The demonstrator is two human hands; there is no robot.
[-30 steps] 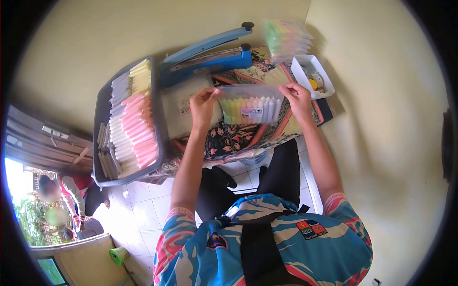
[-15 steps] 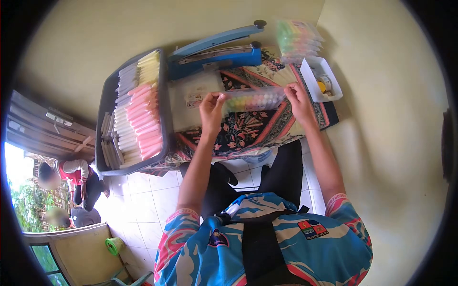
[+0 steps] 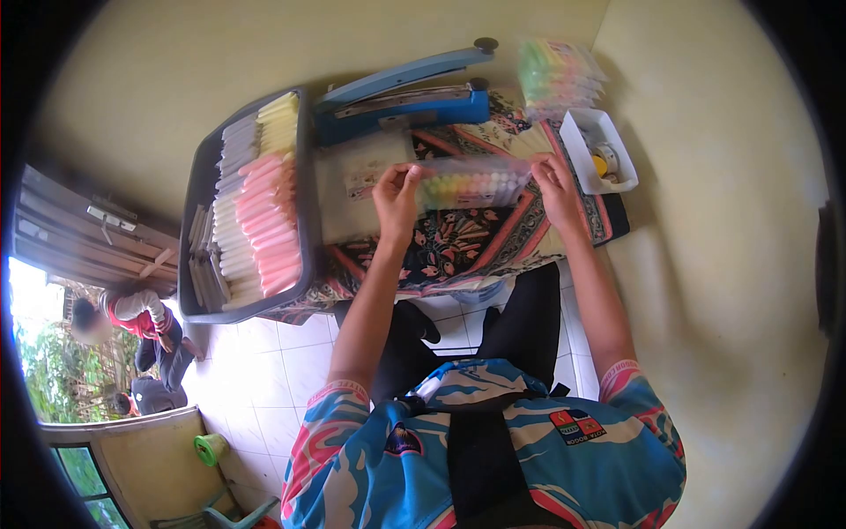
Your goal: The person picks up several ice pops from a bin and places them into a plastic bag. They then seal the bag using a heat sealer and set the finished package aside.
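Note:
My left hand [image 3: 397, 201] pinches the left end of a clear plastic bag [image 3: 471, 188] with rows of pastel sticks inside. The bag's right end is between the fingers of my right hand [image 3: 557, 187]. It hangs stretched over a dark patterned cloth [image 3: 449, 256]. Left of it lie flat clear plastic bags [image 3: 339, 198]. Beyond them is a blue sealer [image 3: 401, 112] with its arm raised. At the left stands a dark tray [image 3: 307, 256] holding pink, white, yellow and grey sticks.
Filled bags are stacked [image 3: 560, 75] at the back right, beside a white box [image 3: 608, 132] with a yellow-capped item. A person [image 3: 150, 322] bends near the doorway at the left, next to another person [image 3: 154, 395]. A green bin [image 3: 210, 448] stands on the floor.
The bag has sagged a little between my hands, which still hold both ends. At the left, the people have shifted their posture. The view has moved slightly.

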